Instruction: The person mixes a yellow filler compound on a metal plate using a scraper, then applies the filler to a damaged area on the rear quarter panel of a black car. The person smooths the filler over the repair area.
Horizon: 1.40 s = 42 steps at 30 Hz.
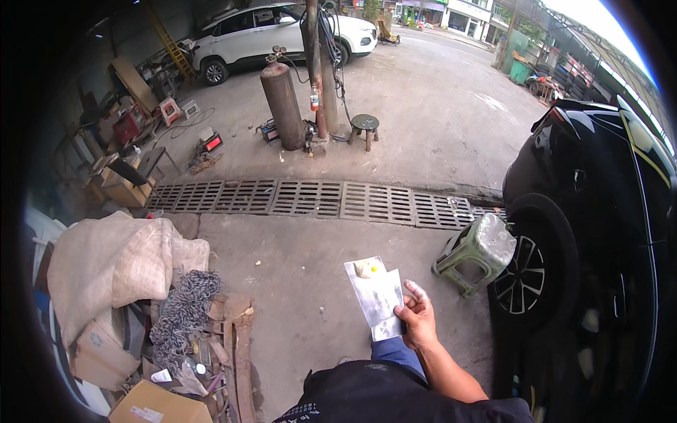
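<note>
The right hand (419, 321) held what looked like two thin, flat grey plates (381, 303), one partly over the other, in front of the body and above the concrete floor (296, 282). The thumb pressed on the near right edge and the fingers were curled at that side, so the grip was closed. Perhaps this kept the far end free, where a tan blob of paste (364, 268) with a yellow dot sat. The flat side faced up, likely so the paste would not slide off. The left hand was out of sight, so I could not tell how its fingers were.

To the right, a dusty green plastic stool (486, 248) stood just beside the wheel (523, 275) of a black car (599, 176), maybe as a low seat. A tall gas bottle (282, 106) stood upright near a post (321, 125), maybe to be out of the way.
</note>
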Tool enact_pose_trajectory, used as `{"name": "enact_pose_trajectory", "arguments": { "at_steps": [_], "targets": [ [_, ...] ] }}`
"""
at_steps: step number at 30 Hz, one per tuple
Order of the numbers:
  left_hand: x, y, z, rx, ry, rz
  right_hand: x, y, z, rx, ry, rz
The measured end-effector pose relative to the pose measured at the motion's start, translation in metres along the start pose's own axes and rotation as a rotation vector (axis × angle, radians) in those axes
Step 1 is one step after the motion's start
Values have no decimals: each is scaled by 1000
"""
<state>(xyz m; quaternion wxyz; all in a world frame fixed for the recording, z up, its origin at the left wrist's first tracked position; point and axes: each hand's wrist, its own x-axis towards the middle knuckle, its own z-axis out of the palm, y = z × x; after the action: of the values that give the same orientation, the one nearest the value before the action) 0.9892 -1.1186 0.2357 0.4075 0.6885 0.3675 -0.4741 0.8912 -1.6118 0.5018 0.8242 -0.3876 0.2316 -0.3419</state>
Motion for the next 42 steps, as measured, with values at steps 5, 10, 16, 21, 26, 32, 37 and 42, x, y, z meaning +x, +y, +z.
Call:
{"name": "enact_pose_trajectory", "arguments": {
  "at_steps": [5, 10, 16, 21, 26, 32, 37, 42],
  "targets": [
    [-29, 92, 82, -143, -63, 400, 68, -15, -14, -14, 24, -24],
    [-199, 315, 261, 86, -431, 987, 156, -47, -12, 34, -109, 15],
    [-328, 441, 404, -7, -953, 1108, 240, -103, -17, -73, -204, -68],
    [-347, 476, 470, -144, -1012, 1045, 290, -133, -34, -89, -151, -119],
    [-357, 514, 517, -322, -1033, 1050, 341, -153, -43, 25, 63, -208],
    [-344, 586, 539, -464, -1098, 1050, 403, -182, -70, -94, 192, -333],
    [-324, 669, 565, -477, -1400, 601, 446, -172, -68, -9, -111, 37],
    [-313, 735, 600, -298, -1544, 530, 527, -174, -27, 190, -174, 155]
  ]
}}
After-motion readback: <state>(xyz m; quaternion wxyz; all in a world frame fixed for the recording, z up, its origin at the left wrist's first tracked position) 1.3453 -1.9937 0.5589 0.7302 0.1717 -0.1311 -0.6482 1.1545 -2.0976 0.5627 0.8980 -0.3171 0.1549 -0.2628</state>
